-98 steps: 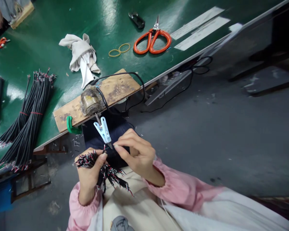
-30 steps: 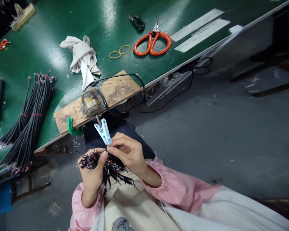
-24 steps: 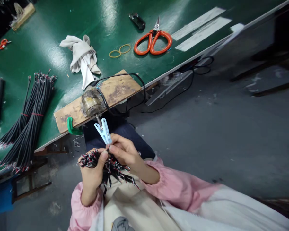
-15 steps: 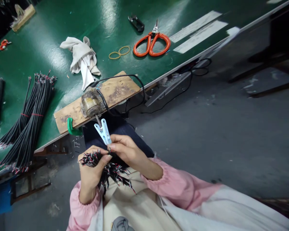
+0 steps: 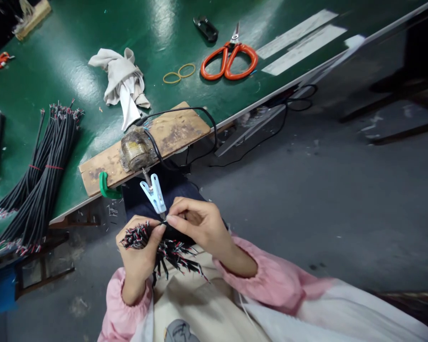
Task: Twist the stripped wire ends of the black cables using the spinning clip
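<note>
My left hand [image 5: 137,249] is wrapped round a bundle of black cables [image 5: 174,254] whose stripped ends show red, white and black wires. With thumb and finger pressed together, my right hand [image 5: 198,223] is at a cable end just above the bundle; what the fingertips pinch is too small to make out. Right beside those fingertips is a light blue clothespin [image 5: 154,192], fixed to the shaft of a small motor [image 5: 134,149]. The motor sits on a wooden board [image 5: 185,126] at the table edge, held by a green clamp [image 5: 109,185].
More tied cable bundles [image 5: 44,175] lie on the green table [image 5: 78,28] to the left. A crumpled cloth [image 5: 123,78], rubber bands [image 5: 179,73], orange-handled scissors [image 5: 229,61], a black cutter [image 5: 206,29] and paper strips [image 5: 305,50] lie farther back. A black cord [image 5: 209,114] loops over the board.
My right hand has shifted slightly right, away from the clothespin's lower end, and its fingers have curled more. My left hand keeps its grip on the cables. The view has shifted a little.
</note>
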`<state>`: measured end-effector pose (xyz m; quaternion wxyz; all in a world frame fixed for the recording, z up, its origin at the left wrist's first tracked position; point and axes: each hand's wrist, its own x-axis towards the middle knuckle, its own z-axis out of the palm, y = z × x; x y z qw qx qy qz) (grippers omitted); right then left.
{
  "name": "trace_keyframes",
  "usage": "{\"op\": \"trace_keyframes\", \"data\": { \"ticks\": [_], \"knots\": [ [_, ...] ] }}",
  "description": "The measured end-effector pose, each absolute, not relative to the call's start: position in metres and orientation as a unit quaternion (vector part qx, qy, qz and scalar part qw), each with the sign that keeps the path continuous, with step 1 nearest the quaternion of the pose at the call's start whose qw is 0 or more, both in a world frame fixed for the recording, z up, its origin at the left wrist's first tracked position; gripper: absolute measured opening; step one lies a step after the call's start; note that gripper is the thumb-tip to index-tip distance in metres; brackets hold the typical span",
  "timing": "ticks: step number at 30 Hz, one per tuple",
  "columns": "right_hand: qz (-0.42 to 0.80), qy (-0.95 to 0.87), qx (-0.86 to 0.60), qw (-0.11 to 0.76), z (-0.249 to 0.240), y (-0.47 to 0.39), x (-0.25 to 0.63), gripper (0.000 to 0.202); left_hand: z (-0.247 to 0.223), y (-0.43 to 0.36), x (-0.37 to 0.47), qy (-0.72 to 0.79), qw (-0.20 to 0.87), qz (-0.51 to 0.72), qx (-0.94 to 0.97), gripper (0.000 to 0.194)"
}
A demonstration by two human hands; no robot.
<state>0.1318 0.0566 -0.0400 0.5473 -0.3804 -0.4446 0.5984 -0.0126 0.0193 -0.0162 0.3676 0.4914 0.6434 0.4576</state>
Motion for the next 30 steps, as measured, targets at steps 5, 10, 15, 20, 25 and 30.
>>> {"op": "trace_keyframes", "data": {
  "ticks": [5, 10, 15, 20, 25, 30],
  "knots": [
    [0.727, -0.413, -0.346, 0.425, -0.038, 0.065, 0.143, 0.022, -0.01, 0.022, -0.013, 0.633, 0.386, 0.429, 0.515, 0.007],
    [0.715, -0.445, -0.358, 0.402, -0.029, 0.073, 0.147, 0.025, -0.004, 0.025, -0.012, 0.616, 0.404, 0.416, 0.533, 0.01],
    [0.774, -0.354, -0.339, 0.401, -0.04, 0.082, 0.147, 0.041, 0.0, 0.028, -0.013, 0.604, 0.405, 0.418, 0.544, 0.01],
    [0.707, -0.451, -0.281, 0.466, -0.05, 0.081, 0.15, 0.036, 0.003, 0.029, -0.016, 0.605, 0.418, 0.403, 0.544, 0.013],
    [0.561, -0.626, -0.195, 0.506, -0.048, 0.076, 0.149, 0.031, 0.003, 0.03, -0.017, 0.615, 0.432, 0.381, 0.538, 0.015],
    [0.469, -0.693, -0.232, 0.495, -0.048, 0.081, 0.151, 0.04, 0.005, 0.033, -0.018, 0.606, 0.428, 0.382, 0.551, 0.013]
  ]
}}
